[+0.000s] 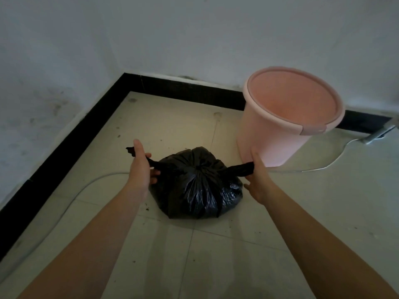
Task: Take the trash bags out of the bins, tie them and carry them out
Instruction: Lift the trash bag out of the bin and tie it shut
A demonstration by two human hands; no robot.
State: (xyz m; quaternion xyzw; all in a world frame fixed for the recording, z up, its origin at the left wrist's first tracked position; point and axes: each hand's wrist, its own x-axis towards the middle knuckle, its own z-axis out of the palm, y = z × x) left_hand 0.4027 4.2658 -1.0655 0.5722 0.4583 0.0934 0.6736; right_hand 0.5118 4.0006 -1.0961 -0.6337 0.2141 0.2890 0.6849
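The left hand (139, 167) was closed around one twisted tail of the crumpled black plastic trash bag (198, 186), with the tail's torn tip poking out above the thumb; that tail ran off toward nine o'clock from the gathered centre. The right hand (258, 180) pinched the other tail between thumb and forefinger, its remaining fingers loosely spread, and that tail ran toward three o'clock. The tails were held apart and taut, probably to cinch the knot bunched at the top of the bag, so the tying step looked nearly done.

The bag sat full and rounded on the pale tiled floor (216, 255), between the forearms. What it held could not be seen through the opaque plastic.

At about two o'clock from the bag, just beside it, stood the round pink plastic bin (287, 117), upright against the black skirting board (64, 134). Its inside showed bare pink, with no liner and nothing in it, which fitted the bag having come from there. A thin pale cable (90, 182) curved across the floor at nine o'clock. Carrying out was not yet begun.
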